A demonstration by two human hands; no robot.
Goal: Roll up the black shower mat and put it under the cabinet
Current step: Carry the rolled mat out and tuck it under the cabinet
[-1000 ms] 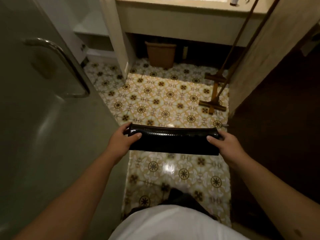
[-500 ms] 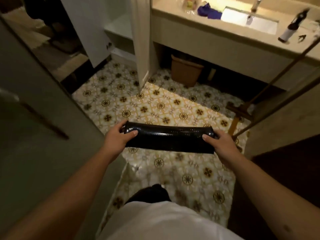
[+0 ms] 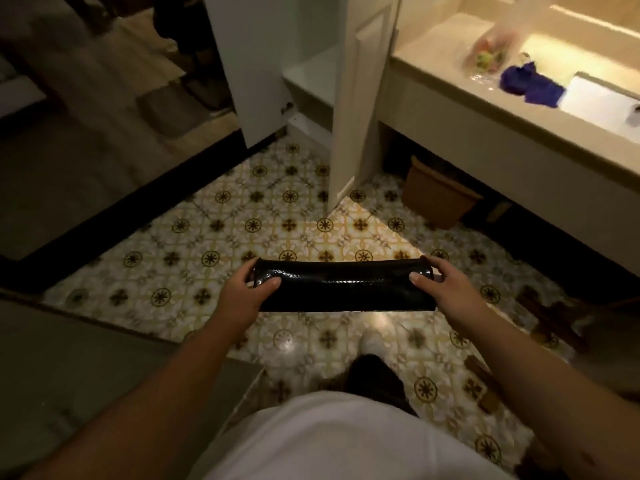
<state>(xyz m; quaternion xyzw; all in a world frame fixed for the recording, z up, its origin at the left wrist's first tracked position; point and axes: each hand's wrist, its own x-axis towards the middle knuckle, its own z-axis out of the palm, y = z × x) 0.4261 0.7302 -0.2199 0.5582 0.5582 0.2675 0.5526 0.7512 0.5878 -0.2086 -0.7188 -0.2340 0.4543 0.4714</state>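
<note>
The black shower mat [image 3: 343,285] is rolled into a glossy horizontal tube and held at waist height over the patterned tile floor. My left hand [image 3: 244,294] grips its left end, thumb on top. My right hand [image 3: 446,289] grips its right end the same way. Ahead and to the right stands the beige sink cabinet [image 3: 502,147], with a dark open gap beneath it above the floor.
A brown bin [image 3: 438,195] sits under the cabinet. A tall white panel [image 3: 360,109] and white door [image 3: 252,64] stand ahead. Blue cloth [image 3: 530,83] and a plastic bag [image 3: 488,53] lie on the counter. Wooden mop parts [image 3: 550,317] are at right. A glass door [image 3: 104,358] is at left.
My view has swung left and closer to the cabinet; the bin and sink counter now sit at the right. Both hands keep the same grip on the rolled mat.
</note>
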